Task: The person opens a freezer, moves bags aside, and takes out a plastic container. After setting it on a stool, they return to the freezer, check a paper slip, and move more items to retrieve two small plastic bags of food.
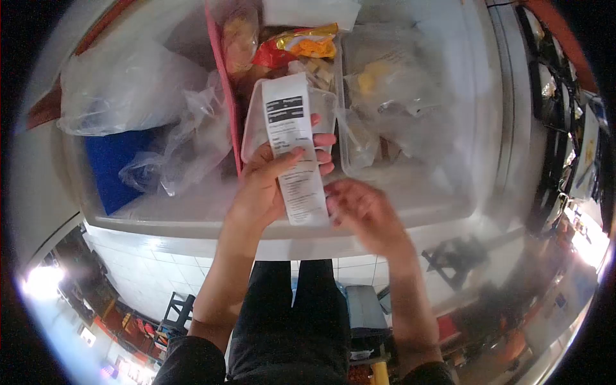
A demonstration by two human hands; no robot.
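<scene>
A long white paper receipt [298,167] with printed black text stands nearly upright in front of me. My left hand [269,173] grips it, thumb across the front and fingers coming out behind its right edge. Curled and slightly blurred, my right hand [366,212] has its fingertips at the receipt's lower right edge. Behind the paper lies a clear plastic container [255,115] inside a frosty chest freezer. Beyond it sits a red and yellow packet [298,46].
Large clear plastic bags [122,83] and a blue panel [115,170] fill the freezer's left side, beside a pink divider [224,83]. More bagged food [385,83] lies on the right. The freezer's white front rim [192,240] runs below my hands, above a tiled floor [138,263].
</scene>
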